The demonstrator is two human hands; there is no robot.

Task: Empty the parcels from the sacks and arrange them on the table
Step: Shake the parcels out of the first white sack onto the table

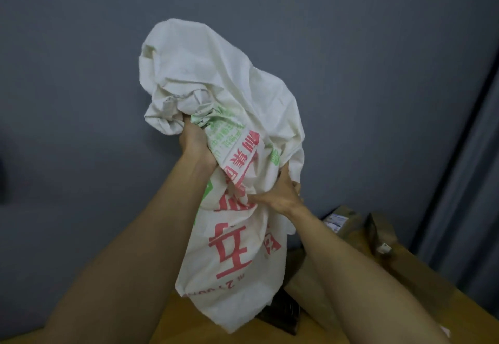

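Observation:
A white woven sack printed with red and green characters hangs upside down in front of me, raised above the table. My left hand grips bunched cloth near the sack's upper end. My right hand clutches the sack lower down on its right side. The sack's open mouth hangs just over the wooden table. Below it lie a dark parcel and a brown cardboard parcel, both partly hidden by the sack and my right arm.
More brown cardboard boxes with a white label sit at the table's far right, beside a dark upright item. A grey-blue wall stands behind the table, and a grey curtain hangs at the right.

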